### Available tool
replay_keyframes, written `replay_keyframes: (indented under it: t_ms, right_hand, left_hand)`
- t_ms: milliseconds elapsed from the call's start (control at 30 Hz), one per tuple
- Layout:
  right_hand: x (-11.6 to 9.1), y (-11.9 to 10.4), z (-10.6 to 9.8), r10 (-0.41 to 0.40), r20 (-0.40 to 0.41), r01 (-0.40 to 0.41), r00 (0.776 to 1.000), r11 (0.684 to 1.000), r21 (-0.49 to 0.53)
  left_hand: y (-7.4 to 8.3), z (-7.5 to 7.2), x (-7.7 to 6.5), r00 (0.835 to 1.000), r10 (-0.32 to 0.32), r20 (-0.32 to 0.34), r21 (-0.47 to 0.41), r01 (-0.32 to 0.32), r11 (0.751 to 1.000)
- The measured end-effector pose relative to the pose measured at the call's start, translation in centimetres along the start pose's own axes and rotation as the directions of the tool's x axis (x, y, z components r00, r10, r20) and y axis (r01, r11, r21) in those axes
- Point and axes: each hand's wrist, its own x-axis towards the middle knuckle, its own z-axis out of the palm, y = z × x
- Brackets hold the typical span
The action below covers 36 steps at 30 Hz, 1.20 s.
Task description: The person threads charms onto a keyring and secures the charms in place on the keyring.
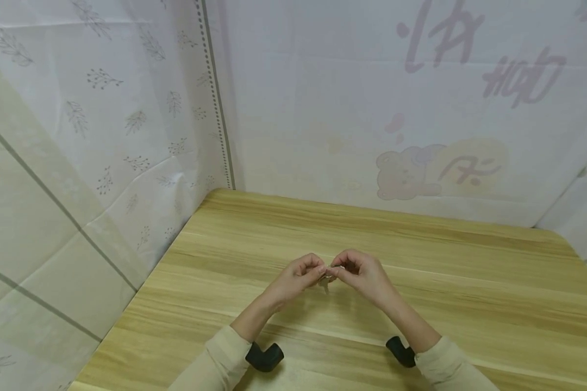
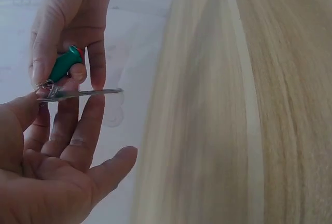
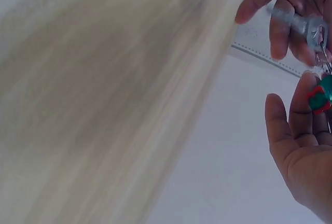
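Note:
Both hands meet over the table, close together, holding a metal key (image 1: 325, 286) and a small metal ring (image 2: 47, 84). At the key's head, my left hand (image 1: 298, 278) pinches with thumb and fingers. The key's flat blade juts out past the fingers in the left wrist view. My right hand (image 1: 366, 276) grips a green charm (image 2: 63, 64) with a red end, next to the ring. In the right wrist view, the charm (image 3: 322, 97) lies against the right fingers, with the key (image 3: 296, 24) across the left fingers. Fingertips partly hide the ring.
The wood-grain table (image 1: 215, 260) reaches back to a pale printed curtain (image 1: 313, 125). Another curtain with leaf prints (image 1: 127, 108) hangs along the left edge. A curved black piece (image 1: 265, 358) shows by the left wrist, another black piece (image 1: 399, 352) by the right.

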Motion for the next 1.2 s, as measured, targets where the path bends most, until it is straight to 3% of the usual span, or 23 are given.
replay_keyframes:
  t_ms: [133,467,867,1033,1200]
  right_hand:
    - [0.1,-0.1,-0.5,-0.033,0.020,0.034,0.999,0.998,-0.051]
    - [0.4,0.6,-0.7,-0.049,0.117,0.066,0.992,0.987,-0.144]
    - [0.5,2.7,0.5,-0.141,0.171,0.198,0.975,0.900,-0.388]
    - [0.8,3.5,1.1,-0.157,0.193,0.234,0.969,0.837,-0.494]
    - [0.9,3.9,1.5,-0.149,0.199,0.233,0.969,0.821,-0.520]
  left_hand:
    - [0.2,0.0,0.1,0.999,0.003,0.044,-0.020,-0.002,1.000]
    - [-0.1,-0.6,0.4,0.998,-0.048,-0.040,-0.005,0.048,0.999]
    - [-1.2,-1.3,0.7,0.986,-0.102,-0.135,0.154,0.123,0.980]
    - [-1.5,-1.5,1.0,0.978,-0.089,-0.187,0.280,0.140,0.950]
    - [-1.9,-1.8,1.3,0.977,-0.065,-0.201,0.375,0.138,0.917]
